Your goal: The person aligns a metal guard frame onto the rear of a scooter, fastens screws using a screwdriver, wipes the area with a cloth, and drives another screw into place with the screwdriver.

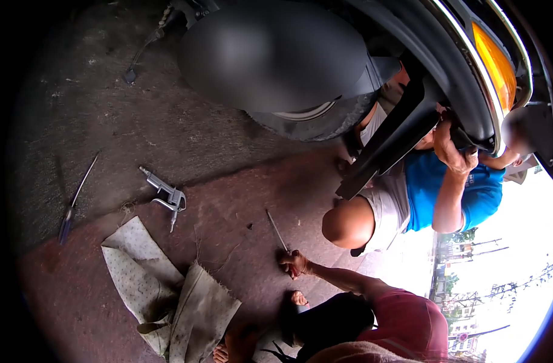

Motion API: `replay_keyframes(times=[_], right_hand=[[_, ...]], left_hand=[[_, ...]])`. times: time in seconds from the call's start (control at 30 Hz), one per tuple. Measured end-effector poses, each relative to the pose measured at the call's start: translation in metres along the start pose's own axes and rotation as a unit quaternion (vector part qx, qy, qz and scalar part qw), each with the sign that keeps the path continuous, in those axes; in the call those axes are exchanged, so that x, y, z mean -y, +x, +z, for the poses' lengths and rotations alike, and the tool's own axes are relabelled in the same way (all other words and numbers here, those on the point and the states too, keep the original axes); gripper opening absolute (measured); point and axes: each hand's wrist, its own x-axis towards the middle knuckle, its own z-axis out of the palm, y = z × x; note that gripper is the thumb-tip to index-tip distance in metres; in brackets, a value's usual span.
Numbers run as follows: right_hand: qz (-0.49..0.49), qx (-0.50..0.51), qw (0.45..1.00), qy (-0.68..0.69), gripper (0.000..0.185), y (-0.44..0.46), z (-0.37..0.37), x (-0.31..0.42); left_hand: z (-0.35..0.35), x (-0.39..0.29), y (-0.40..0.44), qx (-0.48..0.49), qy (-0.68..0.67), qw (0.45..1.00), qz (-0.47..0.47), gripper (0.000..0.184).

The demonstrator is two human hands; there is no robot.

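My right hand (294, 264), on the bare arm coming from a pink-red sleeve, is closed around the handle of a screwdriver (277, 231). Its thin metal shaft points up and left, close above the reddish floor. My left hand does not show. To the left of the held screwdriver, a silver air blow gun (165, 196) lies on the floor. A second screwdriver (77, 195) with a dark handle is farther left. Crumpled pale spotted cloth (144, 266) is spread below the blow gun. Bare toes (299, 297) show just under my right hand.
A person in a blue shirt (430, 187) crouches at the right, hands (455, 145) raised to the vehicle's dark lower bodywork. A long black panel (382, 145) hangs there. Above are a tyre (300, 126), partly covered by a blurred patch, and an orange lamp (495, 69).
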Motion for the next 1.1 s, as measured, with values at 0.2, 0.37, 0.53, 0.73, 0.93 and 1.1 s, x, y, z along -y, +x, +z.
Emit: replay_keyframes(times=[0.2, 0.37, 0.53, 0.73, 0.93, 1.1], right_hand=[[0.014, 0.025, 0.999, -0.030, 0.026, 0.001, -0.004, 0.000], [0.000, 0.041, 0.999, -0.018, 0.025, 0.009, -0.009, -0.009], [-0.014, 0.045, 0.999, -0.005, 0.026, 0.006, -0.008, -0.009], [-0.056, 0.065, 0.996, 0.021, 0.024, 0.003, -0.007, -0.009], [-0.044, 0.072, 0.996, 0.022, 0.023, -0.006, -0.005, -0.004], [-0.063, 0.063, 0.996, 0.025, 0.028, -0.014, -0.004, -0.004]], left_hand=[[0.004, -0.003, 0.000, -0.013, 0.032, 0.999, -0.025, 0.024], [0.014, -0.011, 0.002, -0.058, 0.012, 0.998, 0.003, 0.022], [0.030, 0.005, -0.004, -0.126, -0.016, 0.989, 0.069, 0.020], [0.041, -0.019, -0.025, -0.143, -0.084, 0.986, -0.026, 0.018], [0.035, -0.040, -0.009, -0.174, -0.036, 0.984, -0.018, 0.023], [0.010, -0.083, 0.001, -0.323, -0.216, 0.921, -0.021, 0.032]])
